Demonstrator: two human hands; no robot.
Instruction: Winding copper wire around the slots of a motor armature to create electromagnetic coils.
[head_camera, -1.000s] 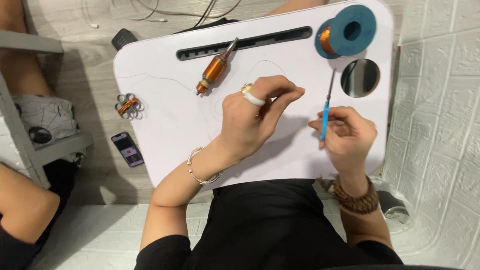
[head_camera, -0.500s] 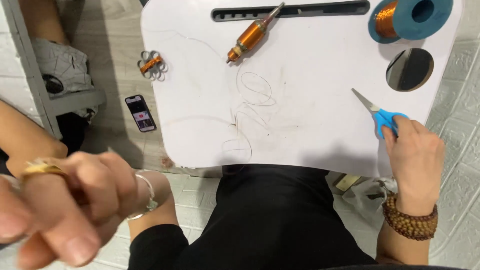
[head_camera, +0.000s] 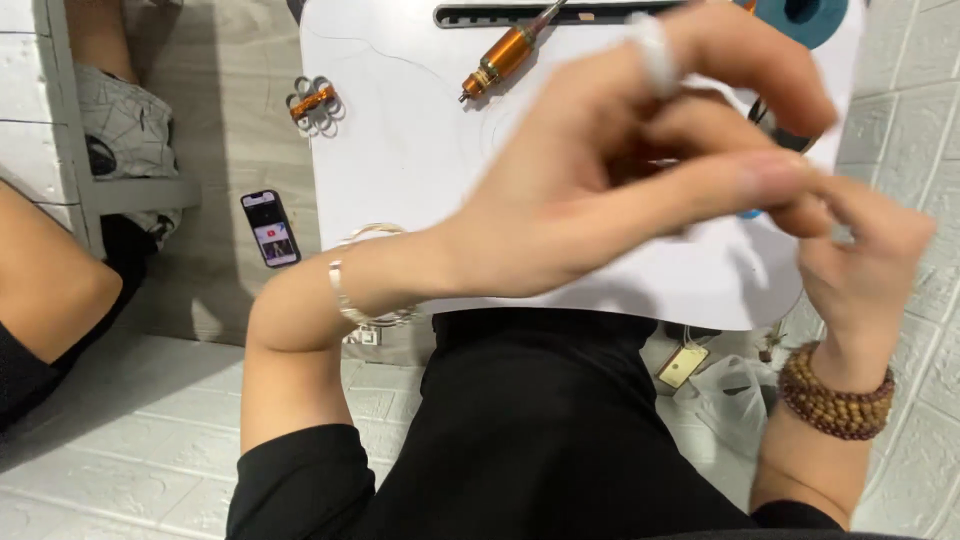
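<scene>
While both hands meet above the white surface (head_camera: 400, 200), left hand (head_camera: 600, 190) & right hand (head_camera: 860, 260) pinch fingertips together; what they hold can't be told. 1 copper tool (head_camera: 505, 55), 1 phone (head_camera: 270, 228) on floor.

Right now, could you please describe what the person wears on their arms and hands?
The left hand has a pale ring on one finger and a thin silver bangle at the wrist. The right hand has a brown beaded bracelet at the wrist. Both forearms are bare; black sleeves end near the elbows.
</scene>
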